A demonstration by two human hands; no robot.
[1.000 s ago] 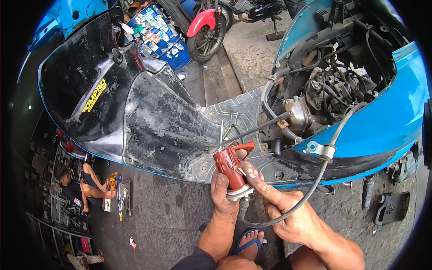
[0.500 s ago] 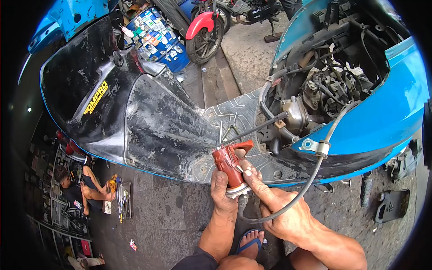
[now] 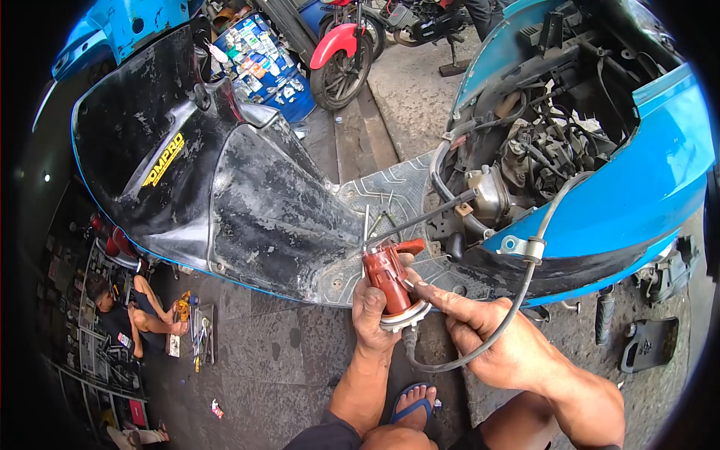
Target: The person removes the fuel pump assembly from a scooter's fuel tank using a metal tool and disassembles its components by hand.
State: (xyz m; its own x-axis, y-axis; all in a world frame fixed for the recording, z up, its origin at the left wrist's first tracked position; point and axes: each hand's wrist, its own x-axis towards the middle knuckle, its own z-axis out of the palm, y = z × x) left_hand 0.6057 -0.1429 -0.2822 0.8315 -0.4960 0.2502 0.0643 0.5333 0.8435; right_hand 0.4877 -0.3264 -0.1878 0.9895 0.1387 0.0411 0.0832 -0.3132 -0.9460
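A reddish-brown fuel pump (image 3: 388, 283) with a white flange is gripped in my left hand (image 3: 373, 319), over the scooter's footboard edge. My left thumb presses its near side, and a fingertip shows behind it. From the flange a grey hose (image 3: 457, 366) loops up to a metal bracket (image 3: 535, 248) by the blue side panel. My right hand (image 3: 506, 337) points its stretched index finger at the pump's lower side, close to a small pale part there; its other fingers are curled, with nothing visible in them.
Thin metal tools (image 3: 385, 217) lie on the footboard (image 3: 367, 187). The exposed engine (image 3: 487, 191) is at right. A seated person (image 3: 131, 319) is at lower left beside a tool tray (image 3: 202, 330). Black plastic parts (image 3: 652, 345) lie on the right-hand ground.
My right hand has shifted slightly right, and its index finger is now stretched out where thumb and finger were bent against the pump. The pump has moved a little right and tilted.
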